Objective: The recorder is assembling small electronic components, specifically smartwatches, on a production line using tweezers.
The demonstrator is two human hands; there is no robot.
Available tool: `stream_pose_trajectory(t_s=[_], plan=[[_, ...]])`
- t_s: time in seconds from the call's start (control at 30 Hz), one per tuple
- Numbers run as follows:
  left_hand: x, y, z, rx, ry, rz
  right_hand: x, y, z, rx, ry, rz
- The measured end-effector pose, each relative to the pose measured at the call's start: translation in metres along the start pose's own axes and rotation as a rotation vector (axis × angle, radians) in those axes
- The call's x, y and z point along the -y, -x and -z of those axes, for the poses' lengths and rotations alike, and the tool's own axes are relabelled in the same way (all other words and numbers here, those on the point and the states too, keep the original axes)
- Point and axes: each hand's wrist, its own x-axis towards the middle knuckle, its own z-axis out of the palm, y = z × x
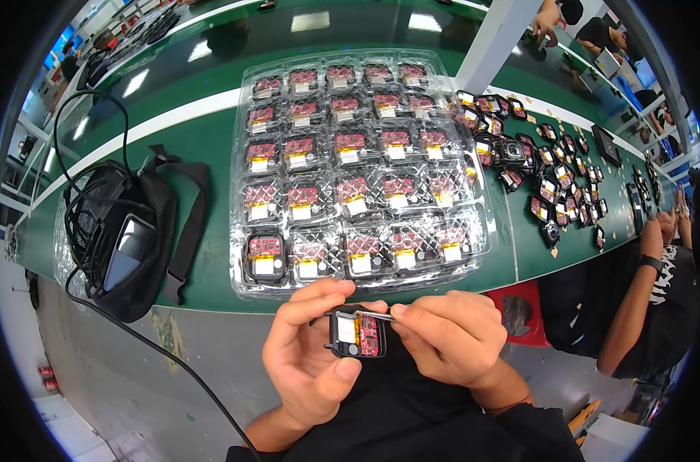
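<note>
Between the thumb and fingers of my left hand is an open black smartwatch case, its inside facing up. A red circuit board, yellow tape and a white block show in it. My right hand pinches slim metal tweezers, their tip at the case's upper edge. Just beyond my hands lies a clear plastic tray with rows of pockets. Similar open watch cases fill them, and a patterned clear sheet seems to cover many. One case in the near left pocket looks uncovered.
At the left lie a black bag with a strap, a dark glossy device and a long black cable. Several loose watch cases are heaped on the right of the green table. A co-worker's arm is beyond them.
</note>
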Motion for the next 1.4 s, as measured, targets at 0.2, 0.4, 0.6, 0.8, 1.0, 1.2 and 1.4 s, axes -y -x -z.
stream_pose_trajectory(t_s=[0.2,0.4,0.6,0.8,1.0,1.2,1.4], plan=[[0.003,0.002,0.002,-0.017,-0.005,-0.014,0.002,0.002,0.001,0.039,0.117,0.053],[0.004,0.004,0.001,-0.009,-0.009,-0.012,0.0,0.006,-0.001,0.018,0.089,0.046],[0.004,0.005,-0.001,-0.044,-0.046,-0.012,0.005,0.008,-0.001,0.039,0.086,-0.011],[-0.002,0.004,-0.002,-0.032,-0.025,-0.023,-0.001,-0.002,0.011,0.156,0.0,-0.04],[-0.017,-0.006,0.013,0.054,-0.194,-0.098,-0.04,0.009,0.044,-0.208,0.236,-0.389],[-0.018,-0.031,0.016,0.041,-1.122,-0.551,-0.093,0.023,0.063,-0.141,0.881,-0.711],[-0.019,-0.042,0.016,0.03,-1.364,-0.512,-0.083,0.017,0.064,-0.047,0.85,-0.802]])
